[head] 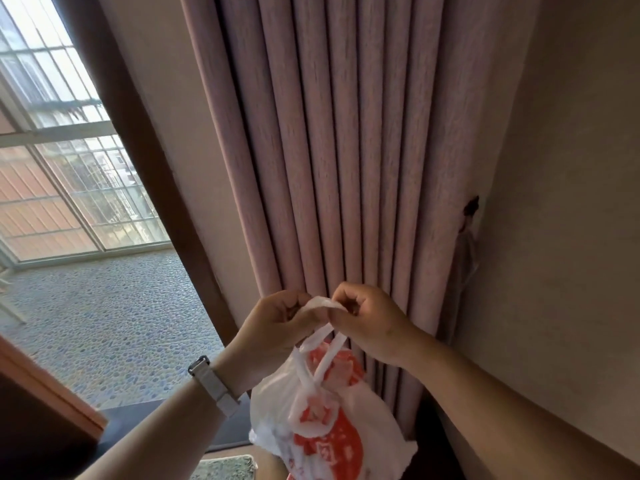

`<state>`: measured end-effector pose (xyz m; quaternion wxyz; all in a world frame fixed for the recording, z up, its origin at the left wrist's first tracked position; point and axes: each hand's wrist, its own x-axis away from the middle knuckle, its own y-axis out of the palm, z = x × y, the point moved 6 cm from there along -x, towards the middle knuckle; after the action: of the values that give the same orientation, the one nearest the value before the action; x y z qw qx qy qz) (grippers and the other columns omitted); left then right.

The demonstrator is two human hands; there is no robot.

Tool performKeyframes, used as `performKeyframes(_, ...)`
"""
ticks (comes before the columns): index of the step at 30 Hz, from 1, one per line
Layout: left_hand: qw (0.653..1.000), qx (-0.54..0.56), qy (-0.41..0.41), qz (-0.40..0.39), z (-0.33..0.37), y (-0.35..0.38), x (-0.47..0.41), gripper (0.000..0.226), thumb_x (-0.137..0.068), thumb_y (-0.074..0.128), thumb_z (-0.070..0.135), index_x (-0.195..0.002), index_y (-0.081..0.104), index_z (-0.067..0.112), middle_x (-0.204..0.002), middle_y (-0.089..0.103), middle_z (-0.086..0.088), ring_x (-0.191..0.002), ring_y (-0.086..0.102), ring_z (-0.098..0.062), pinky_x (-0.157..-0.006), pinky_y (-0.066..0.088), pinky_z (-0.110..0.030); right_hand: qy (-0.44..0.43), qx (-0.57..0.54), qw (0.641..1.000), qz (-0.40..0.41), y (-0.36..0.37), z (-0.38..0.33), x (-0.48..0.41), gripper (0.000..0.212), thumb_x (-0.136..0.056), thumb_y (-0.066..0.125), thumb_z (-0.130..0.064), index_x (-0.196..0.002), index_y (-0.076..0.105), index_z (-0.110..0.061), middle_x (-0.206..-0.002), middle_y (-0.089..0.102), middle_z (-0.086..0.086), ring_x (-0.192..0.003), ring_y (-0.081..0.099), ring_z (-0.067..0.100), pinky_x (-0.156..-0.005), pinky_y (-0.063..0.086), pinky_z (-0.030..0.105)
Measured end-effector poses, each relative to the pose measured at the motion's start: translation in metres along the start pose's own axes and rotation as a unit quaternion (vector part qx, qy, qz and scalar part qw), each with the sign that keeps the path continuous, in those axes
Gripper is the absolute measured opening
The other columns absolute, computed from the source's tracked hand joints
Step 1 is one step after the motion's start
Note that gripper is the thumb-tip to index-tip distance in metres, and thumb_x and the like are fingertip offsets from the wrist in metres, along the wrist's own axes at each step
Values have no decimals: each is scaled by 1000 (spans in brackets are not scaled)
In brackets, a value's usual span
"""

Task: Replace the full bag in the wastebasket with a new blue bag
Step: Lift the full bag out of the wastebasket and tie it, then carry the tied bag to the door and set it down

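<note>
Pink curtain [329, 150] behind; left hand [277, 327] and right hand [367, 320] pinch the bag handles [322, 303], seemingly.

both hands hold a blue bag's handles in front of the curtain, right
Not blue: the head view shows a white bag with red print. The left hand and right hand do hold its handles in front of the curtain.
</note>
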<state>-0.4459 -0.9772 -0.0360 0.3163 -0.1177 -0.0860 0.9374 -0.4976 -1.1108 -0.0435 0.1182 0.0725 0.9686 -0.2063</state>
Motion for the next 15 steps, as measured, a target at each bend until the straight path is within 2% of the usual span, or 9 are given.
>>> performKeyframes(2,1000,-20,0,10,3,9,1,20,-87,68,14,-69,70,22,-56,62,7,-53,53,-2,-52,41,-16,-12,32,999,-15,0,0,2,23,-86,62,-38,-77,57,-18,-67,56,0,-60,50,10,-55,45,37)
performKeyframes(3,999,-30,3,26,4,11,1,18,-89,67,14,-71,70,17,-56,61,7,-53,52,-3,-52,41,-16,-21,52,998,-20,-1,0,3,18,-88,61,-35,-79,58,-20,-69,59,-1,-62,53,10,-57,48,39)
performKeyframes(5,996,-47,10,78,5,10,1,21,-91,64,14,-73,64,3,-55,52,5,-51,45,-5,-50,37,-19,-42,97,994,-30,-2,1,5,16,-89,58,-42,-87,59,-26,-79,61,-6,-72,58,7,-64,54,39)
performKeyframes(8,985,-49,29,165,7,-5,3,27,-93,62,16,-75,57,-4,-53,45,1,-51,40,-9,-50,35,-22,-75,148,985,-55,-2,7,9,29,-86,54,-55,-101,59,-31,-96,59,-15,-88,55,1,-78,53,34)
performKeyframes(12,981,-19,55,185,16,-18,7,31,-89,62,35,-75,63,8,-56,52,0,-55,48,-13,-55,41,-24,-131,166,970,-124,15,20,17,34,-87,61,-45,-119,57,-34,-119,55,-16,-109,51,-1,-91,49,25)
performKeyframes(15,978,14,72,194,23,-24,14,25,-93,61,21,-74,59,5,-60,54,-4,-58,51,-14,-58,45,-21,-172,176,959,-139,32,23,21,49,-87,66,-40,-132,48,-38,-137,47,-14,-122,43,-1,-95,37,11)
